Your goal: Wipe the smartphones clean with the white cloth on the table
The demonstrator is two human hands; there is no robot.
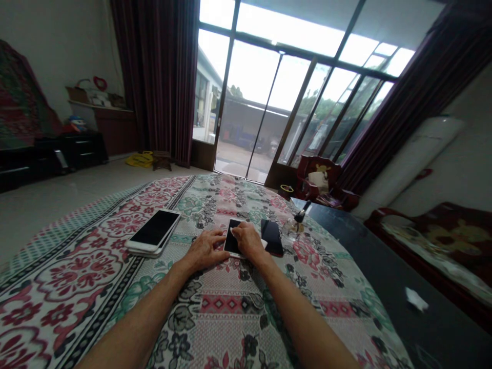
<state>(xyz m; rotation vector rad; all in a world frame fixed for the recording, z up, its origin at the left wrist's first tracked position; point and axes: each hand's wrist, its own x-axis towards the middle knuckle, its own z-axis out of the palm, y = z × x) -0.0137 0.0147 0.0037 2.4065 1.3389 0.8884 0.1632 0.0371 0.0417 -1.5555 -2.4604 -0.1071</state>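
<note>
A white-framed smartphone [230,245] with a dark screen lies flat on the patterned tablecloth in front of me. My left hand [207,249] grips its left edge, thumb at the near corner and fingers further up. Over the screen, my right hand [248,241] has its fingers closed on a small white thing pressed to the glass; a white tip shows at the fingertips, but its kind cannot be made out. Something white also shows beside the right wrist. A dark smartphone [272,237] lies just right of that hand. To the left rest stacked white smartphones [156,229], the top screen dark.
A brush with a dark handle [303,211] stands by a clear glass-like object [292,229] at the right. Beyond the tablecloth [230,307] is a dark surface [384,287] with a white star-shaped item [416,299]. Wooden chairs [321,179] stand near the glass doors.
</note>
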